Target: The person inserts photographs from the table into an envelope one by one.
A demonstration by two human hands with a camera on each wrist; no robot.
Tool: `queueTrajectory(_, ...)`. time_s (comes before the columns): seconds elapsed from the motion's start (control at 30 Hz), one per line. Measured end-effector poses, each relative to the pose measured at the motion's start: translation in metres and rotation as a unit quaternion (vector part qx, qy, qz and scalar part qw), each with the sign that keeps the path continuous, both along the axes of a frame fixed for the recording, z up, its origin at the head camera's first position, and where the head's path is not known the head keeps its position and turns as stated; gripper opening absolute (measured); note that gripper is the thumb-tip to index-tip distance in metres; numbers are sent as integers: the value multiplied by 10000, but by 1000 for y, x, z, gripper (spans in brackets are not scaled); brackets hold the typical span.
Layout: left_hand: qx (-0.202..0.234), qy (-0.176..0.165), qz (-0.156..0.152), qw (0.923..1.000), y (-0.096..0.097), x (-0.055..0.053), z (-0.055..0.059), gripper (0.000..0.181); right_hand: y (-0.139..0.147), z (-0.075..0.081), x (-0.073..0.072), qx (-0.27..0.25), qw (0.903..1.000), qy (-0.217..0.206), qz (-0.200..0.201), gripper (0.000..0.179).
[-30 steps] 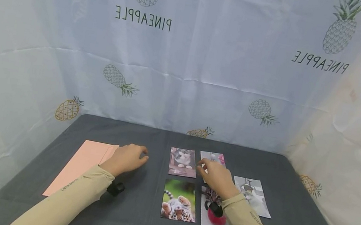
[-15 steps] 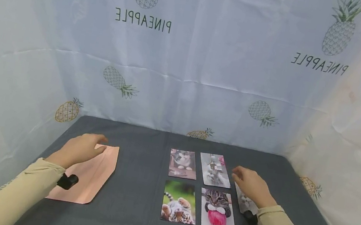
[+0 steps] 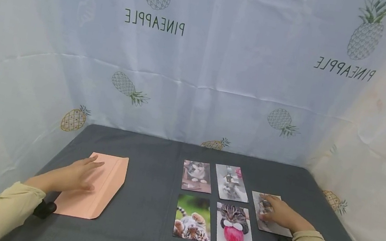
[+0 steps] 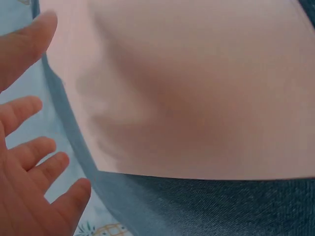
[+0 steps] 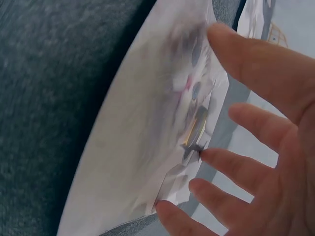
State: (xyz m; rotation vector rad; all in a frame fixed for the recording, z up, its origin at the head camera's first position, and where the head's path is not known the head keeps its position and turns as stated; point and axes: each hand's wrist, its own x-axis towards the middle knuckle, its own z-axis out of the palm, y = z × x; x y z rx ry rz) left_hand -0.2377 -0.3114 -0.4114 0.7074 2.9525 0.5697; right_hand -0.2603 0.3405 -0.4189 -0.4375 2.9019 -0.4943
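On the left of the dark table lies a peach-pink envelope (image 3: pixel 105 184). My left hand (image 3: pixel 70 178) is over its left part, fingers spread; in the left wrist view the hand's shadow falls across the paper (image 4: pixel 206 98). At the right, my right hand (image 3: pixel 283 215) is over a pale cat photo (image 3: pixel 270 227), covering part of it. Its fingers are spread and relaxed, and in the right wrist view the fingertips (image 5: pixel 209 153) overlap the edge of the glossy photo (image 5: pixel 133 123). Neither hand grips anything.
Two cat photos, one with a grey cat (image 3: pixel 231 183) and one with a cat (image 3: pixel 197 173), lie in a back row. In front are a tiger cub photo (image 3: pixel 194 220) and a tabby photo with a pink ball (image 3: pixel 235 229). A pineapple-print curtain (image 3: pixel 202 59) encloses the table.
Both hands have moved apart from the middle: the left went left over the envelope, the right went right from the back grey-cat photo to the rightmost photo. The photos stayed in place.
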Motion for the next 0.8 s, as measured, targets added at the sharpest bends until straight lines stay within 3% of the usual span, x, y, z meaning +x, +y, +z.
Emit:
queueTrajectory(0.27, -184, -197, -267, 9993, 0, 0, -10, 81, 0, -2, -2, 21, 9990, -435, -118, 73)
queueTrajectory(0.43, -286, -390, -147, 9987, 0, -1, -13, 75, -1, -3, -1, 67, 9993, -357, -93, 71)
queueTrajectory(0.63, -210, -289, -306, 9989, 1, -1, -14, 76, 0, -3, 1, -40, 9993, -349, -110, 71)
queueTrajectory(0.8, -177, -376, -264, 9988, 2, -2, -12, 79, 1, -2, 1, -40, 9992, -367, -129, 71)
